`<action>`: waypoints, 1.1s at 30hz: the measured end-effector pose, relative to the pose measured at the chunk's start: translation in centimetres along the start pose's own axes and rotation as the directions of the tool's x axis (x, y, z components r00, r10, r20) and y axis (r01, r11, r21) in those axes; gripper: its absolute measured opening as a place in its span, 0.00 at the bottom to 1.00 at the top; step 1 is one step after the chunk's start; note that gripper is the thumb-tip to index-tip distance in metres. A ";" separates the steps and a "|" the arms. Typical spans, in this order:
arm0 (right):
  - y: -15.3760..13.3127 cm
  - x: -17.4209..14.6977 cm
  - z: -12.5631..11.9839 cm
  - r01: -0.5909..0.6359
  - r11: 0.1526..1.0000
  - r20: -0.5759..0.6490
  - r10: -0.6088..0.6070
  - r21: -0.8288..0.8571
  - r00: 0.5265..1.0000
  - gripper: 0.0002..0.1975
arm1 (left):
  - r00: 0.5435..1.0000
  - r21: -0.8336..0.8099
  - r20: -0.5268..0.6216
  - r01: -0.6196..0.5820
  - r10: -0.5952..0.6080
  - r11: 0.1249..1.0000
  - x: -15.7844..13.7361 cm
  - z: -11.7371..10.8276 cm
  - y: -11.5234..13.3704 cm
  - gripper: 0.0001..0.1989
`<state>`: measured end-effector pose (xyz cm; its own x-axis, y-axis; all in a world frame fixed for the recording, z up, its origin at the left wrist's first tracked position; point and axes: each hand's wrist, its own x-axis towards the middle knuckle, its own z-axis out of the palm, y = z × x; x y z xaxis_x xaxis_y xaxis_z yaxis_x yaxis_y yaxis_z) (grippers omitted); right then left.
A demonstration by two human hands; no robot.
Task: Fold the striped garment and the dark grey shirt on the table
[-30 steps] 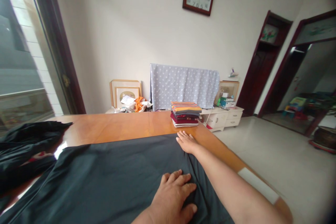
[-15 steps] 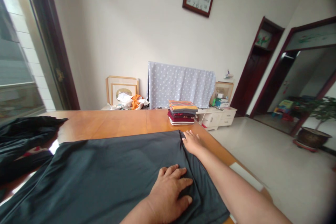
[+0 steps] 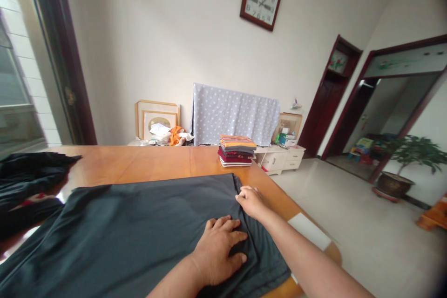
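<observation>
A large dark grey-green garment (image 3: 139, 228) lies spread over the wooden table (image 3: 139, 160), with creases along its right side. My left hand (image 3: 220, 249) rests flat on it near that side, palm down and fingers spread. Farther out, my right hand (image 3: 250, 201) is closed on the garment's right part, fingers curled and thumb pinching the cloth near the far corner. Just beyond this corner stands a stack of folded clothes (image 3: 236, 151), with a striped piece on top.
A heap of dark clothes (image 3: 31, 181) lies at the table's left. A white sheet (image 3: 309, 230) sits at the right edge under my right forearm. Behind the table are a white cabinet (image 3: 295, 157) and a dotted cloth cover (image 3: 233, 114); a potted plant (image 3: 394, 184) stands right.
My right hand has gone from outstretched fingers to a pinch on the cloth, a little nearer to me. My left hand stays flat. The view has turned slightly right.
</observation>
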<state>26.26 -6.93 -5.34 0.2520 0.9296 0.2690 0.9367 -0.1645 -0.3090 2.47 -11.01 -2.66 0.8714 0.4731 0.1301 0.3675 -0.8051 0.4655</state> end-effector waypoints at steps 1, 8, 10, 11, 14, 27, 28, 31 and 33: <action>0.0 -0.1 0.0 -0.009 1.000 -0.026 0.009 -0.015 1.000 0.11 | 1.000 0.000 0.001 -0.002 0.002 1.000 0.0 0.0 0.0 0.25; 0.1 -2.3 -0.8 -0.007 1.000 -0.031 0.006 -0.029 0.999 0.14 | 1.000 0.005 0.001 -0.020 0.020 1.000 0.1 0.2 -0.2 0.26; 0.1 -3.5 -0.9 0.082 0.996 0.053 -0.080 -0.040 0.995 0.21 | 1.000 0.012 0.005 -0.024 0.024 1.000 0.1 0.2 -0.2 0.26; 0.1 -4.0 -1.0 0.103 0.994 0.107 -0.097 -0.047 0.989 0.24 | 1.000 0.016 0.008 -0.025 0.025 1.000 0.1 0.2 -0.2 0.26; 0.2 -5.2 -1.2 0.066 0.994 0.203 -0.047 -0.088 0.978 0.29 | 1.000 0.024 0.014 -0.027 0.027 0.999 0.1 0.2 -0.3 0.27; -1.5 -7.8 -2.9 -0.004 0.999 0.111 0.009 -0.044 0.994 0.29 | 0.993 -0.068 -0.110 -0.038 0.030 0.997 0.1 0.7 -0.7 0.23; -1.8 -8.1 -3.0 -0.009 1.000 0.082 0.010 -0.015 0.997 0.29 | 0.988 -0.102 -0.154 -0.028 0.012 0.994 0.2 0.9 -0.8 0.21; -2.7 -9.4 -3.1 0.051 0.998 0.076 -0.055 0.048 0.996 0.30 | 0.957 -0.209 -0.283 0.010 -0.070 0.978 0.6 1.2 -1.5 0.16; -2.9 -10.5 -2.8 0.087 0.996 0.114 -0.090 0.028 0.989 0.30 | 0.933 -0.280 -0.340 0.017 -0.115 0.960 0.9 1.3 -1.9 0.15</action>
<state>21.61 -17.13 -4.69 0.1374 0.9721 0.1898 0.9479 -0.0735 -0.3100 3.01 -9.48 -4.62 0.6604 0.6560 0.3654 0.2763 -0.6648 0.6941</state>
